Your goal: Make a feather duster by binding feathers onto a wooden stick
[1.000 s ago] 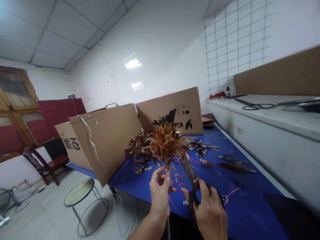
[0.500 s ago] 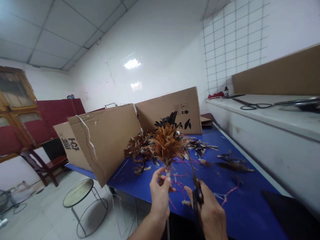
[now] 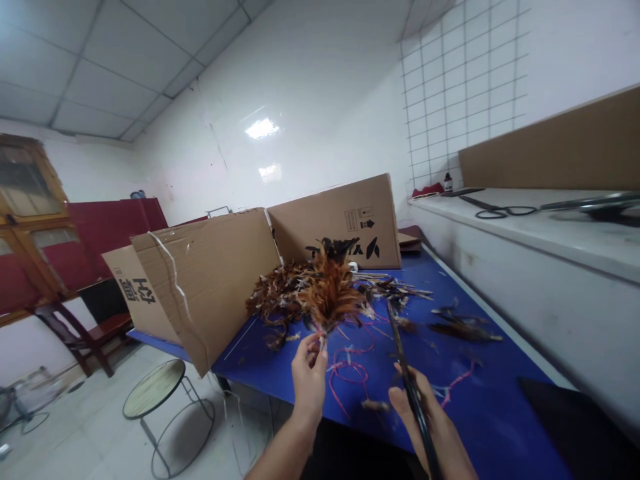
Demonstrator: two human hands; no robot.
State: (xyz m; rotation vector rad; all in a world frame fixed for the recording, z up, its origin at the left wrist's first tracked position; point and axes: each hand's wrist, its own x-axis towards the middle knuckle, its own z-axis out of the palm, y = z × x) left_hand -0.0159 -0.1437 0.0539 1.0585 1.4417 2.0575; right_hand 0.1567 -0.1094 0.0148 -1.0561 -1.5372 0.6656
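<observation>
My left hand (image 3: 309, 377) pinches the pale bound stem of a feather duster (image 3: 331, 297), just under its brown and rust feathers, some of them dark at the top. The duster stands upright above the table's near part. To the right, my right hand (image 3: 437, 417) is closed around a pair of dark scissors (image 3: 399, 340). Their blades point up and away, apart from the feathers. Between the hands, loops of pink string (image 3: 350, 373) lie on the blue table (image 3: 480, 413). A heap of brown feathers (image 3: 273, 297) sits behind the duster.
Cardboard panels (image 3: 215, 267) stand along the table's left and back. Loose dark feathers (image 3: 465, 331) lie at right, near a black sheet (image 3: 565, 417). More scissors (image 3: 500, 210) rest on the white ledge (image 3: 450, 207). A round stool (image 3: 155, 390) is at lower left.
The scissors have moved away from the feathers, right and down, with my right hand. My left hand and the duster have shifted slightly left, and the feathers have turned.
</observation>
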